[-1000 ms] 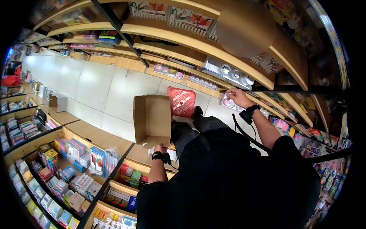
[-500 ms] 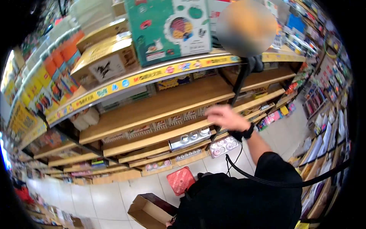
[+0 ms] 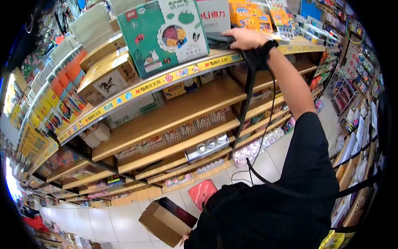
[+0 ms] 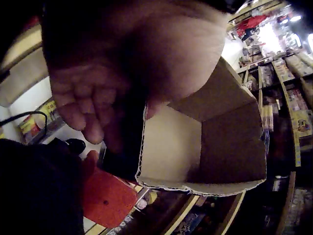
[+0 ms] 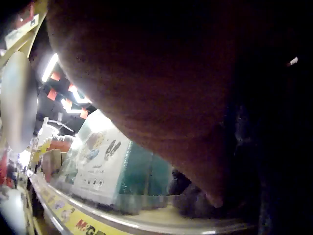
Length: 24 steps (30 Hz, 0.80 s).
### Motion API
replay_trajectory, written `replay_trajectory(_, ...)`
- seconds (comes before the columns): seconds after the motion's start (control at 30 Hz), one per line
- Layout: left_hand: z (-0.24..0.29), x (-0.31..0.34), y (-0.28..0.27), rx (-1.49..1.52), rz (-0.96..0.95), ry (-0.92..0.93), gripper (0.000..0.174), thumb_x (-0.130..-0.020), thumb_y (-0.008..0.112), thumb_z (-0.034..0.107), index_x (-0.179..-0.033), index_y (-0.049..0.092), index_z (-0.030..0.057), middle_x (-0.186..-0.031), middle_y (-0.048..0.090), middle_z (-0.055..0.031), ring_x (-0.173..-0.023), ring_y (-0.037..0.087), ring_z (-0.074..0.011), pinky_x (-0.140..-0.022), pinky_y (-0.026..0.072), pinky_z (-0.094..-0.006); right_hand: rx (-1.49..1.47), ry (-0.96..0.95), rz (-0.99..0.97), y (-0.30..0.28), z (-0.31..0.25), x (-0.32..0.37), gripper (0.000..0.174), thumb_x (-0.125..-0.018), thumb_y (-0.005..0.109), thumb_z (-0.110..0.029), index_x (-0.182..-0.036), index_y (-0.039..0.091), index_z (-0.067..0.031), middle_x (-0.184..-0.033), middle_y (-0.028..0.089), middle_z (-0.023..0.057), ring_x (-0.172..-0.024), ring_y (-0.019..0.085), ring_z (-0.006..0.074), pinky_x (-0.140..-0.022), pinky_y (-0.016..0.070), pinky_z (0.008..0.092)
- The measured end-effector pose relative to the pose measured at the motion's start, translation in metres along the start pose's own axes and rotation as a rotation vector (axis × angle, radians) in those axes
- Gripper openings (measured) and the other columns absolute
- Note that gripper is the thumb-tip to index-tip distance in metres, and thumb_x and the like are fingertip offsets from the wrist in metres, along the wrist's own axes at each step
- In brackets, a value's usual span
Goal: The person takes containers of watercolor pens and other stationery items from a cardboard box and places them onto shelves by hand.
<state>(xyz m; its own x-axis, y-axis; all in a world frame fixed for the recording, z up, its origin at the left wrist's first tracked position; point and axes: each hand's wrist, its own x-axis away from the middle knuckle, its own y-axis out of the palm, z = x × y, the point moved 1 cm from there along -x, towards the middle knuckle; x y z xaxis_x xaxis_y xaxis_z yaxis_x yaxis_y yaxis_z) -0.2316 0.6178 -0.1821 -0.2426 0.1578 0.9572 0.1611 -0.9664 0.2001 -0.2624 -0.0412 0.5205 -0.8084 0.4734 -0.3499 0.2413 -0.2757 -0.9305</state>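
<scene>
An open cardboard box (image 3: 159,222), brown inside with a dark printed outer side, hangs low in the head view. My left hand (image 3: 185,238) grips its near edge; in the left wrist view the hand (image 4: 132,58) has the thumb inside the box (image 4: 171,147) and the fingers outside. On the top shelf, my right hand (image 3: 248,38) holds a dark grey cloth (image 3: 219,41) between a green-and-white box (image 3: 166,37) and the shelf's front edge at right. In the right wrist view, the hand (image 5: 146,83) largely hides the dark cloth (image 5: 188,198).
Orange packs (image 3: 251,16) and a white box (image 3: 213,16) stand behind the right hand. Lower wooden shelves (image 3: 178,112) hold small boxed goods. A red stool (image 3: 202,193) stands on the tiled floor (image 3: 124,220). A black cable (image 3: 290,193) runs across my right side.
My right hand has risen from beside the lower shelves to the top shelf and taken hold of the dark cloth. The head view has tilted up; the left hand still holds the box.
</scene>
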Motion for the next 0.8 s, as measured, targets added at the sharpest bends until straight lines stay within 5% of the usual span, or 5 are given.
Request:
replay_trajectory(0.23, -0.021, 0.020, -0.020, 0.019, 0.028, 0.000, 0.034, -0.082, 0.046, 0.033, -0.088, 0.057, 0.0013, -0.076, 0.061, -0.0126, -0.057, 0.053, -0.0249, -0.050, 0.0439, -0.0335, -0.549, -0.076, -0.026, -0.015, -0.001, 0.014, 0.035, -0.068, 0.056, 0.001, -0.102, 0.060, -0.0012, -0.086, 0.065, 0.0146, -0.079, 0.060, 0.0230, -0.069, 0.0469, 0.0334)
replay_trajectory(0.37, -0.033, 0.033, -0.026, 0.042, 0.058, -0.008, 0.034, -0.082, 0.046, 0.033, -0.089, 0.057, 0.0013, -0.076, 0.061, -0.0121, -0.057, 0.053, -0.0247, -0.050, 0.0437, -0.0333, -0.473, -0.153, 0.414, -0.038, -0.006, 0.070, 0.037, -0.070, 0.047, 0.001, -0.105, 0.059, -0.0009, -0.079, 0.062, 0.0109, -0.069, 0.056, 0.0170, -0.064, 0.0446, 0.0294)
replay_trajectory(0.43, -0.043, 0.039, -0.030, 0.063, 0.081, -0.003, 0.035, -0.082, 0.045, 0.033, -0.090, 0.057, 0.0013, -0.076, 0.061, -0.0119, -0.058, 0.053, -0.0246, -0.050, 0.0436, -0.0332, -0.779, -0.085, 0.471, -0.032, -0.025, 0.112, 0.036, -0.076, 0.052, -0.001, -0.112, 0.057, -0.0031, -0.097, 0.062, 0.0123, -0.089, 0.057, 0.0145, -0.080, 0.0429, 0.0233)
replay_trajectory(0.57, -0.059, 0.057, -0.030, 0.126, 0.136, 0.002, 0.035, -0.082, 0.045, 0.033, -0.090, 0.056, 0.0013, -0.077, 0.061, -0.0114, -0.058, 0.053, -0.0244, -0.050, 0.0434, -0.0330, -0.730, -0.107, 0.320, 0.077, 0.001, 0.173, 0.042, -0.071, 0.047, 0.003, -0.111, 0.056, -0.0018, -0.114, 0.057, 0.0113, -0.109, 0.051, 0.0213, -0.096, 0.0359, 0.0311)
replay_trajectory(0.8, -0.082, 0.089, -0.014, 0.239, 0.261, 0.031, 0.035, -0.083, 0.044, 0.033, -0.092, 0.056, 0.0013, -0.077, 0.061, -0.0105, -0.058, 0.052, -0.0241, -0.050, 0.0431, -0.0327, -0.946, 0.095, -0.091, 0.292, -0.027, 0.209, 0.038, -0.069, 0.047, 0.010, -0.104, 0.058, -0.0018, -0.106, 0.057, 0.0159, -0.102, 0.054, 0.0306, -0.088, 0.0410, 0.0340)
